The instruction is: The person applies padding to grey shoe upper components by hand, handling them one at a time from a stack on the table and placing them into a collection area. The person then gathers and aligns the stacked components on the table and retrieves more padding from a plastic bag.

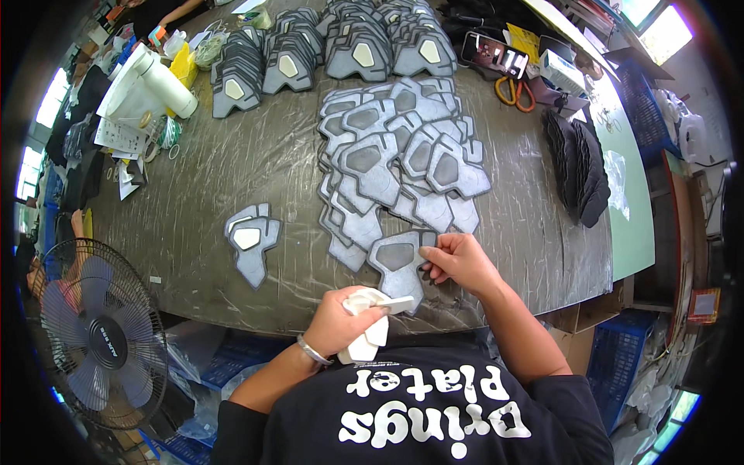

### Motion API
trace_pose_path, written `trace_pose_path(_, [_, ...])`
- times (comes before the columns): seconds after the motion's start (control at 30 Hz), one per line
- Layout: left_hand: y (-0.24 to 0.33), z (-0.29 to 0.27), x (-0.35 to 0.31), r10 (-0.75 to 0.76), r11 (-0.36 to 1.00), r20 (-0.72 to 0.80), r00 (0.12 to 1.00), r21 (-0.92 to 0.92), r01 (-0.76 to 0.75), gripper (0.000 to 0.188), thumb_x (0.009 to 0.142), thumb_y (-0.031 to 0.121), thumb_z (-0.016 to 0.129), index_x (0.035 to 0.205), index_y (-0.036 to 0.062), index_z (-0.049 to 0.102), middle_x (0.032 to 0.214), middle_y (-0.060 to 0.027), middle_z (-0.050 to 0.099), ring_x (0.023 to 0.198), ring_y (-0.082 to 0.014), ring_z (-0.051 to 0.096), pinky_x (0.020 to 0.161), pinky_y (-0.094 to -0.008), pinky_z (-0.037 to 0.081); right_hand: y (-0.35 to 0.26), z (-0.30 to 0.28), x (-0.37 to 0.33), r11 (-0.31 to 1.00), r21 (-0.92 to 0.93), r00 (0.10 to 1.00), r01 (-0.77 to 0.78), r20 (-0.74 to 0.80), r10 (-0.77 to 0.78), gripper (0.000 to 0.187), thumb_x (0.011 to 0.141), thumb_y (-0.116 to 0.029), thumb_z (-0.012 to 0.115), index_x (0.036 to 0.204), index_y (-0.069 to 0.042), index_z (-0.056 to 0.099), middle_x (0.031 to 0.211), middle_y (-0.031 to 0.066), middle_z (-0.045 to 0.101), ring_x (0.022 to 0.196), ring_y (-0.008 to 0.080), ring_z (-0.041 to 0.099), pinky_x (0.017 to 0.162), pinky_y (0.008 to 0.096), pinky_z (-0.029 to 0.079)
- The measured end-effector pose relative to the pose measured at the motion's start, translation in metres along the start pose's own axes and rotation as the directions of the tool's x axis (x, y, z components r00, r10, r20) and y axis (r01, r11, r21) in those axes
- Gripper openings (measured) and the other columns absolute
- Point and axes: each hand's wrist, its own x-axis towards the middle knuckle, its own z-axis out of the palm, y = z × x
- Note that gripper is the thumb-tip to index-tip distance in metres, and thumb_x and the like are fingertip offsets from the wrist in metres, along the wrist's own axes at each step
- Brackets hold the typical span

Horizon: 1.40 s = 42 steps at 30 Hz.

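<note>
My left hand is closed around several white foam pads, held low near the table's front edge. One pad sticks out between thumb and fingers to the right. My right hand pinches the right edge of a grey shaped fabric panel with a darker recessed patch in its upper part. Beyond it lies a loose heap of like grey panels. To the left, a single grey panel rests flat with a white pad in its recess.
Stacks of grey panels with white pads stand at the far side. Orange-handled scissors and a phone lie far right, black padded pieces nearer. A white bottle leans at far left. A fan stands left of the table.
</note>
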Motion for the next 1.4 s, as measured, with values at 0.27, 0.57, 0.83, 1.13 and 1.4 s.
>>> trace_pose_path(0.27, [0.021,0.0,-0.004,-0.134,0.919,-0.136,0.982,-0.388,0.071,0.016,0.086,0.01,0.068,0.099,-0.0001,0.065,0.08,-0.0026,0.066,0.066,-0.0073,0.061,0.056,-0.0226,0.048,-0.011,0.003,-0.016,0.946,-0.242,0.926,0.218,-0.255,-0.279,0.024,0.083,-0.02,0.073,0.091,0.002,0.068,0.071,0.0009,0.064,0.062,0.0062,0.057,0.055,0.0221,0.045])
trace_pose_path(0.57, [0.021,0.004,0.007,-0.081,0.877,-0.16,0.984,-0.48,-0.006,0.018,0.088,0.011,0.067,0.101,-0.0003,0.065,0.082,-0.0037,0.067,0.066,-0.0071,0.061,0.057,-0.0218,0.048,-0.02,0.021,-0.02,0.98,0.131,0.98,0.147,0.111,-0.162,0.017,0.091,-0.012,0.064,0.098,0.004,0.064,0.077,0.003,0.064,0.062,0.0049,0.056,0.056,0.019,0.046])
trace_pose_path(0.83, [0.018,-0.025,0.006,-0.066,0.964,-0.018,0.998,-0.258,0.059,0.023,0.088,0.007,0.064,0.109,-0.0026,0.066,0.082,-0.0026,0.067,0.068,-0.0065,0.06,0.059,-0.0215,0.047,0.006,0.005,-0.021,0.938,0.347,0.996,-0.016,-0.08,0.047,0.017,0.091,-0.014,0.063,0.097,0.003,0.064,0.081,0.0076,0.068,0.063,0.0082,0.061,0.055,0.0201,0.05])
trace_pose_path(1.13, [0.017,-0.014,0.015,-0.19,0.921,0.001,0.982,-0.345,0.179,0.03,0.087,0.009,0.067,0.114,-0.0029,0.062,0.085,-0.0018,0.067,0.073,-0.0053,0.06,0.063,-0.021,0.049,-0.005,0.028,-0.007,0.995,0.077,0.998,-0.065,0.016,0.063,0.024,0.092,-0.023,0.063,0.094,0.001,0.064,0.069,-0.0002,0.061,0.054,0.0031,0.053,0.047,0.019,0.041])
trace_pose_path(1.4, [0.017,-0.019,0.016,-0.222,0.923,-0.006,0.975,-0.324,0.208,0.029,0.087,0.01,0.068,0.113,-0.003,0.063,0.086,-0.0021,0.067,0.075,-0.0047,0.06,0.065,-0.0213,0.049,-0.012,0.035,-0.004,0.99,-0.017,0.988,-0.141,-0.068,0.139,0.023,0.092,-0.02,0.063,0.09,0.003,0.064,0.063,0.0009,0.061,0.051,0.0038,0.053,0.044,0.0191,0.041])
